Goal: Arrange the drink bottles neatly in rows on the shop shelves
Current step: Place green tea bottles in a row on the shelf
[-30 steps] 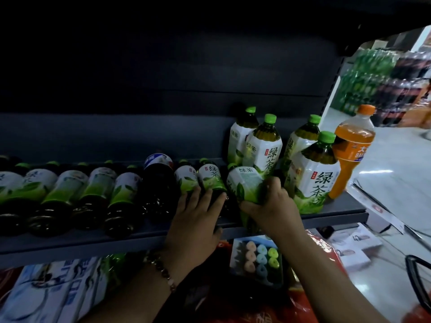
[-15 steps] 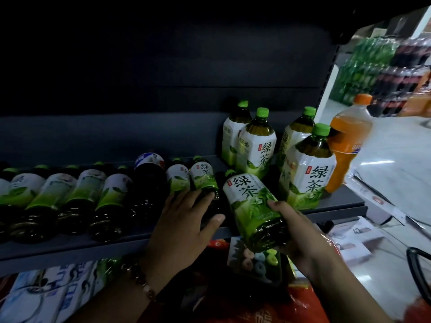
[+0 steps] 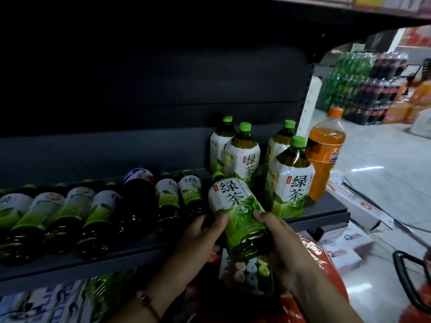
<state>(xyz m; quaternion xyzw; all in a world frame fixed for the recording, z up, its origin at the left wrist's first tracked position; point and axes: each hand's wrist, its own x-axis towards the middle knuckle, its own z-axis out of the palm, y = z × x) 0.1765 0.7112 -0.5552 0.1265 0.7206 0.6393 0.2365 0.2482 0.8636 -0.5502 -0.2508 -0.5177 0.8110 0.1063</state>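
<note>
A large green tea bottle [image 3: 235,206] with a white-and-green label lies tilted at the front edge of the dark shelf [image 3: 326,206], cap pointing to the back. My left hand [image 3: 198,238] grips its left side and my right hand [image 3: 279,238] grips its right side near the base. Several green tea bottles [image 3: 289,180] stand upright in two rows to the right. An orange drink bottle [image 3: 324,152] stands at the shelf's right end. To the left, several green tea bottles [image 3: 72,215] and one dark cola bottle [image 3: 137,199] lie flat.
A dark back panel rises behind the shelf. Below the shelf sit printed boxes [image 3: 46,304], a pack of coloured rings [image 3: 249,273] and red packaging [image 3: 314,259]. Stacked drink packs [image 3: 363,85] stand across the white floor at the right. A black basket rim [image 3: 410,280] shows at lower right.
My left hand left the lying bottles and took hold of the tilted green tea bottle. Both hands now grip it. The view has shifted upward and closer.
</note>
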